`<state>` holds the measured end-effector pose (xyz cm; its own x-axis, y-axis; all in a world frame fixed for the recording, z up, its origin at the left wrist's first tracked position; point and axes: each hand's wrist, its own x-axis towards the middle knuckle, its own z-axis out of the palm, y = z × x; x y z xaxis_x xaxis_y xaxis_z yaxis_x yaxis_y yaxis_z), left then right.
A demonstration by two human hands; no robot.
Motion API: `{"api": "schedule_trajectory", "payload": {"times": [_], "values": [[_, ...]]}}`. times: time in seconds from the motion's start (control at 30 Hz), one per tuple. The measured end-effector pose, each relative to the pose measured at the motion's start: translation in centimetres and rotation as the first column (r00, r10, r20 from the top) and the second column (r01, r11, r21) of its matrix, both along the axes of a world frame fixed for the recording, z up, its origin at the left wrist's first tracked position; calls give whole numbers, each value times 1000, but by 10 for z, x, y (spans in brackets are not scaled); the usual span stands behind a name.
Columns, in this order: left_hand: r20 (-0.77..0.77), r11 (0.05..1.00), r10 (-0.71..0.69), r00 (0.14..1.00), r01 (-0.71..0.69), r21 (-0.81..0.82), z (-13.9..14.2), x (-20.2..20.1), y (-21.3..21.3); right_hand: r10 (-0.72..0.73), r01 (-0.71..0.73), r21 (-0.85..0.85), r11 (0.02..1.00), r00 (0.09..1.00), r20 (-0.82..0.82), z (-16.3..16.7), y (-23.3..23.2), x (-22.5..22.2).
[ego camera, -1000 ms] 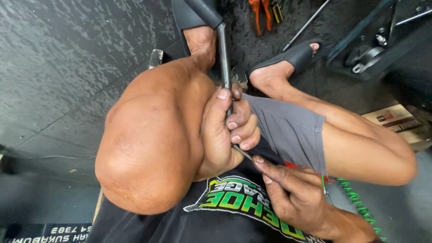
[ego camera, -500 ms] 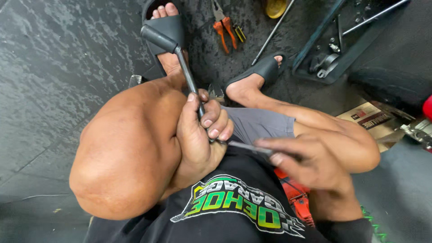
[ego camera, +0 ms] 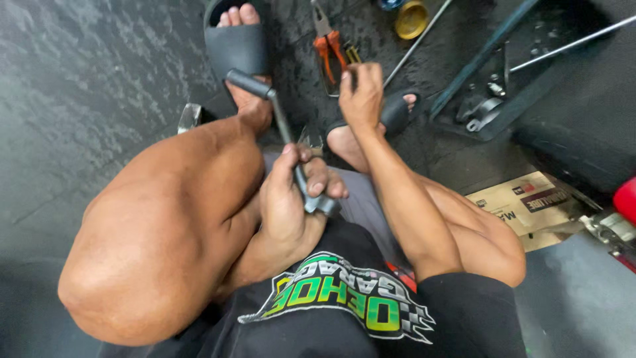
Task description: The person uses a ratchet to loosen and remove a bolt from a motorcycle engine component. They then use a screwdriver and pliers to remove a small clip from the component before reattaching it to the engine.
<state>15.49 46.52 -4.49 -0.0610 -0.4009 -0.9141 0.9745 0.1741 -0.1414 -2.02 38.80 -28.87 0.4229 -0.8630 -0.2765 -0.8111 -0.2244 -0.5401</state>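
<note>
Nearest you, your left hand (ego camera: 288,205) is wrapped shut around the grey metal crank lever (ego camera: 291,149), gripping its lower end just above your lap, beside your raised left knee. The lever rises away from you to its dark cylindrical grip (ego camera: 246,83), which sits over your left foot in its black slide sandal (ego camera: 235,43). Judging by this hold, you do well to keep that grip low and firm, with the wrist braced against the knee, so the lever does not twist while your other arm is stretched out.

Farther out, your right hand (ego camera: 361,96) reaches over your right foot with its fingers loosely spread and empty, just short of the orange-handled pliers (ego camera: 329,50) on the dark floor (ego camera: 79,99). Close on the handles rather than on the jaws, and lift cleanly past the thin steel rod (ego camera: 421,40) lying beside them.

To your right, on the floor by your thigh, lies a flattened brown cardboard box (ego camera: 523,209), rectangular, with a dark printed label on its upper face. Beyond it stands a black metal frame (ego camera: 483,109) with small fittings. At the far edge sits a round yellow lid (ego camera: 411,18).
</note>
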Motion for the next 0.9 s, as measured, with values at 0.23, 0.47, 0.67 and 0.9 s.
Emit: {"api": "schedule_trajectory", "payload": {"times": [0.23,0.47,0.67,0.9], "values": [[-60,997,30,998,-34,-69,-15,-6,-38,64,-40,180,983,990,-124,-27,-34,-17],[-146,999,18,989,-14,33,-14,11,-94,190,-157,169,973,962,-199,-18,-50,-6],[-123,993,81,989,-91,-78,-13,7,-90,162,-158,167,973,987,-11,11,-82,-6],[-143,993,81,986,-93,-79,-6,-9,-48,-246,123,518,846,953,176,167,-103,-31]]}}
